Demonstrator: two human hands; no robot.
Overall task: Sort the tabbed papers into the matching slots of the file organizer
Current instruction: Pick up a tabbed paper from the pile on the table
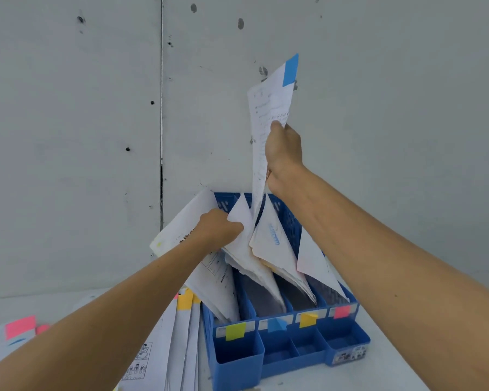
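Note:
A blue file organizer [291,354] stands on the table against the wall, with four slots labelled by lime, blue, yellow and pink tabs. My right hand [283,153] grips a sheet with a blue tab [263,131], held upright above the second slot with its lower end among the filed papers. My left hand [219,228] holds aside the filed papers [239,221] at the top of the left slots. All the slots hold leaning sheets.
A loose stack of tabbed papers [178,342] lies left of the organizer, a yellow tab on top. Pink tabbed sheets [20,327] lie at the far left. A grey wall stands right behind the organizer.

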